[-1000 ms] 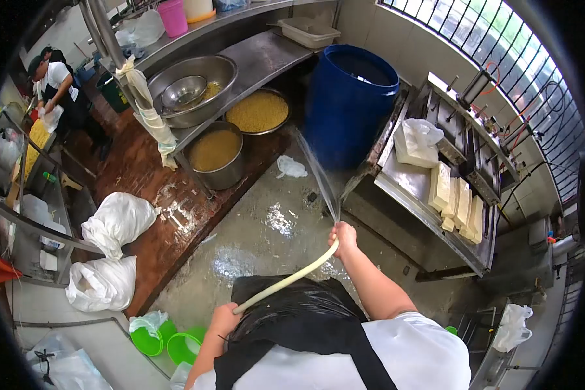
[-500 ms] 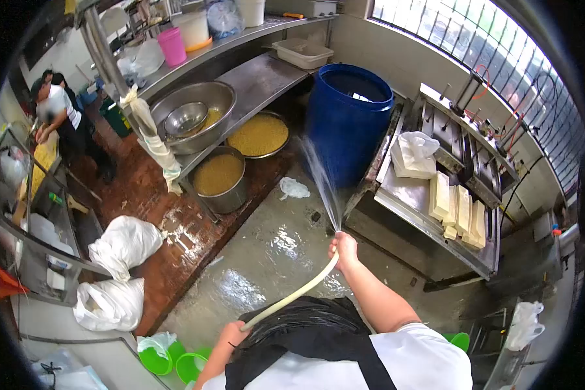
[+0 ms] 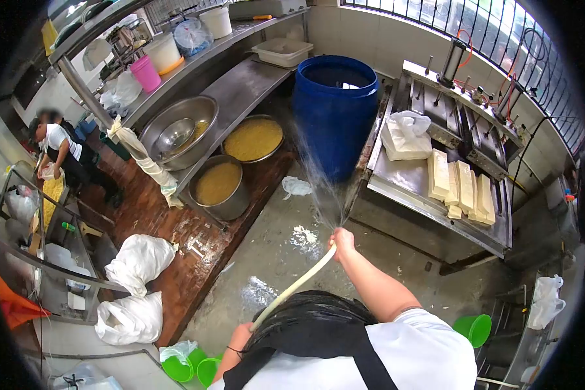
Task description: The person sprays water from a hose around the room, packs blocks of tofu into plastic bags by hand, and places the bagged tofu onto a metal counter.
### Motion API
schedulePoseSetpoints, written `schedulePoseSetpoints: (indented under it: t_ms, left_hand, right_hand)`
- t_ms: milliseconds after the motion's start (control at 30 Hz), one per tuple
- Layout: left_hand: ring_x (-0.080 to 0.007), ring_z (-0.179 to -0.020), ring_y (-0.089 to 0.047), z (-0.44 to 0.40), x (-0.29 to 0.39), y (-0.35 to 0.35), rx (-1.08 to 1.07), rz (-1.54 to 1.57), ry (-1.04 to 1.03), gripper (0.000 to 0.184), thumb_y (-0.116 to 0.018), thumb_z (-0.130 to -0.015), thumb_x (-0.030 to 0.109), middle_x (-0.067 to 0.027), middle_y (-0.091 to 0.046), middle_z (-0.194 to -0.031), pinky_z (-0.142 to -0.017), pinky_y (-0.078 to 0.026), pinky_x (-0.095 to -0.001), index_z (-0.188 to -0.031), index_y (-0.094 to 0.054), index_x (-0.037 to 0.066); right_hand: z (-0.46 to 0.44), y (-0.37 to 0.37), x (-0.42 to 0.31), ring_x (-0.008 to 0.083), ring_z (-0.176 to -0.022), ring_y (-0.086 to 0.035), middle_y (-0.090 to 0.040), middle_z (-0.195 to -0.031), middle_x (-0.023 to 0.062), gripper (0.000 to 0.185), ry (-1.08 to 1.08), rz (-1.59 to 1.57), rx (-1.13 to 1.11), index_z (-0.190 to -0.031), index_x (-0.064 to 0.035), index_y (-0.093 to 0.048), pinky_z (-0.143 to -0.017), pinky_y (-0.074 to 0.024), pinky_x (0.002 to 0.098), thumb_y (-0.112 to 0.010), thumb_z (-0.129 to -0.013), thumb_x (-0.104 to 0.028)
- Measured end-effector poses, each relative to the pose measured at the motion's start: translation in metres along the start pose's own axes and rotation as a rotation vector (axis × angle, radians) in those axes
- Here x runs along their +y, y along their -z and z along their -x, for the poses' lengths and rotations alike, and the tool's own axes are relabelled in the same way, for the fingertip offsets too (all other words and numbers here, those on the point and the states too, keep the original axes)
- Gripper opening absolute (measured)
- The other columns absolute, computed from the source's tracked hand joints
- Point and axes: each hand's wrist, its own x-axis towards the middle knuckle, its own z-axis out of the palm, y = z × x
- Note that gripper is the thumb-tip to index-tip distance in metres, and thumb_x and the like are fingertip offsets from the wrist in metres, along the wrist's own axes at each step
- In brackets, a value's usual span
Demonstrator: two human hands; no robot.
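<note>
A pale hose (image 3: 296,286) runs across the front of the black apron. Its outlet end is in my right hand (image 3: 343,242), whose fingers are wrapped round it. Lower down, my left hand (image 3: 240,337) grips the same hose. Water fans out from the outlet toward the base of a blue barrel (image 3: 335,123) and the wet floor (image 3: 273,260). A crumpled white plastic bag (image 3: 296,187) lies on the floor left of the spray.
Left, a metal pot (image 3: 220,188) and a wide bowl (image 3: 252,138) hold yellow contents beside white sacks (image 3: 140,263). Right, a steel table (image 3: 406,182) bears pale blocks (image 3: 439,175). Another person (image 3: 62,146) stands far left. Green buckets (image 3: 472,330) flank me.
The view has shifted, showing more of the upper shelf. The water has spread into a wider, finer fan. Both hands keep hold of the hose. The other person's arms have moved.
</note>
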Motion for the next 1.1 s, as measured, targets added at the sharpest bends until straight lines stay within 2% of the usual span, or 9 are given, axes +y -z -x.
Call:
schedulePoseSetpoints:
  t_ms: [33,167,200,333,533,667,900,967,1100]
  left_hand:
    - [-0.0458,-0.093,-0.069,0.001,0.002,-0.001,0.007,0.003,-0.022,0.025,-0.071,-0.089,0.03,-0.0258,-0.071,-0.094,-0.079,-0.054,-0.0486,-0.1,-0.076,0.009]
    - [-0.0459,-0.091,-0.069,-0.005,-0.025,-0.011,-0.014,0.042,-0.039,0.029,-0.071,-0.092,0.036,-0.0259,-0.071,-0.093,-0.077,-0.054,-0.049,-0.1,-0.076,0.008]
    - [-0.0459,-0.089,-0.069,0.001,-0.011,-0.005,0.008,0.019,0.001,0.032,-0.07,-0.094,0.039,-0.0262,-0.07,-0.091,-0.075,-0.054,-0.0489,-0.099,-0.076,0.008]
    - [-0.0462,-0.085,-0.069,0.001,0.008,0.004,0.049,0.015,0.005,0.041,-0.068,-0.098,0.047,-0.0269,-0.07,-0.088,-0.074,-0.053,-0.048,-0.098,-0.076,0.008]
    - [-0.0471,-0.087,-0.069,0.01,0.033,0.015,0.067,0.091,-0.044,0.043,-0.068,-0.097,0.044,-0.0285,-0.07,-0.09,-0.076,-0.053,-0.0472,-0.101,-0.075,0.002]
    - [-0.0485,-0.091,-0.068,0.013,0.023,0.011,0.048,-0.002,0.029,0.041,-0.069,-0.096,0.041,-0.0301,-0.069,-0.092,-0.078,-0.053,-0.0487,-0.104,-0.075,0.001]
    - [-0.0507,-0.093,-0.067,0.023,0.037,0.01,0.058,0.002,-0.021,0.038,-0.07,-0.094,0.035,-0.0327,-0.068,-0.092,-0.077,-0.053,-0.05,-0.109,-0.074,0.0]
    - [-0.0514,-0.094,-0.067,0.017,0.026,0.006,0.017,0.04,0.045,0.037,-0.072,-0.091,0.033,-0.0339,-0.068,-0.093,-0.078,-0.053,-0.0507,-0.109,-0.074,0.0]
    - [-0.052,-0.094,-0.067,-0.004,-0.002,-0.008,0.077,-0.024,-0.018,0.034,-0.072,-0.089,0.028,-0.0339,-0.068,-0.094,-0.079,-0.053,-0.0521,-0.108,-0.074,0.0]
  right_hand:
    - [-0.012,0.008,0.01,0.0181,-0.05,-0.046,-0.05,-0.069,0.0065,0.009,-0.039,0.044,0.094,-0.098,-0.0097,-0.05,-0.045,-0.0408,0.0325,-0.054,-0.099,-0.018]
    - [-0.007,0.01,0.018,0.019,-0.056,-0.05,-0.052,-0.075,0.007,0.014,-0.047,-0.102,0.033,-0.105,-0.0088,-0.05,-0.048,-0.0448,0.0329,-0.057,-0.101,-0.02]
    - [0.0,0.003,0.013,0.019,-0.056,-0.05,-0.052,-0.075,0.007,0.014,-0.051,-0.092,0.03,-0.105,-0.0088,-0.05,-0.048,-0.0448,0.0329,-0.057,-0.101,-0.02]
    - [0.086,-0.065,-0.053,0.0165,-0.055,-0.048,-0.05,-0.072,0.0021,0.009,0.185,-0.144,-0.392,-0.102,-0.0151,-0.055,-0.049,-0.042,0.033,-0.061,-0.102,-0.022]
    - [0.118,-0.121,-0.073,0.0161,-0.052,-0.049,-0.052,-0.072,0.0012,0.012,0.236,-0.033,-0.571,-0.107,-0.0165,-0.055,-0.045,-0.0382,0.0326,-0.061,-0.1,-0.025]
    - [0.119,-0.126,-0.064,0.0158,-0.051,-0.048,-0.052,-0.071,0.0007,0.01,0.17,-0.006,-0.564,-0.103,-0.0177,-0.054,-0.044,-0.0372,0.0321,-0.061,-0.1,-0.024]
    - [0.112,-0.122,-0.055,0.0143,-0.052,-0.049,-0.05,-0.068,-0.0011,0.014,0.049,-0.043,-0.626,-0.097,-0.0171,-0.053,-0.044,-0.0386,0.032,-0.064,-0.098,-0.024]
    - [0.115,-0.123,-0.056,0.0146,-0.052,-0.049,-0.049,-0.067,-0.0014,0.015,0.03,-0.031,-0.675,-0.094,-0.0169,-0.053,-0.044,-0.0393,0.0327,-0.064,-0.098,-0.025]
    - [0.126,-0.124,-0.059,0.0147,-0.052,-0.048,-0.048,-0.066,-0.002,0.018,-0.038,0.059,-0.652,-0.087,-0.0159,-0.05,-0.045,-0.0393,0.0339,-0.063,-0.097,-0.024]
